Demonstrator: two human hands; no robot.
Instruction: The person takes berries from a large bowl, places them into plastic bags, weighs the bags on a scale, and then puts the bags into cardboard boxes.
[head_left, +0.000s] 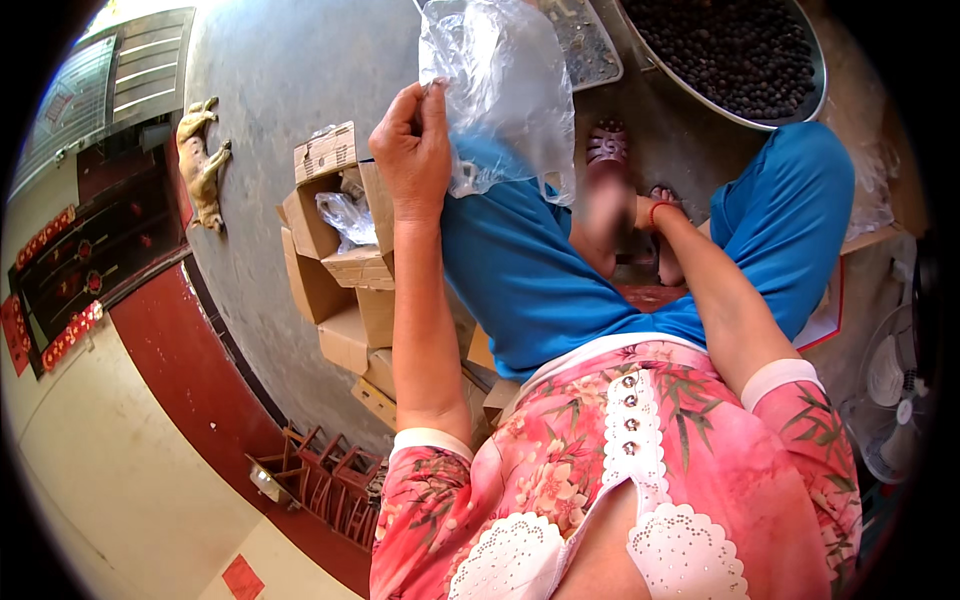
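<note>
Pinched between the thumb and fingers of my left hand is the edge of a clear plastic bag. The crumpled bag hangs over my knee in blue trousers. My right hand, with a red cord at the wrist, reaches down between my legs near my feet; its fingers are blurred or hidden, so I cannot tell what they hold. A large round metal pan of small dark round nuts or fruits lies beyond my right knee. A grey tray with scraps sits beside the pan.
Opened cardboard boxes, one with clear plastic inside, stand on the concrete floor at my left. Farther left a dog lies on its side. Small wooden stools are by the wall. An electric fan stands at my right, near more plastic.
</note>
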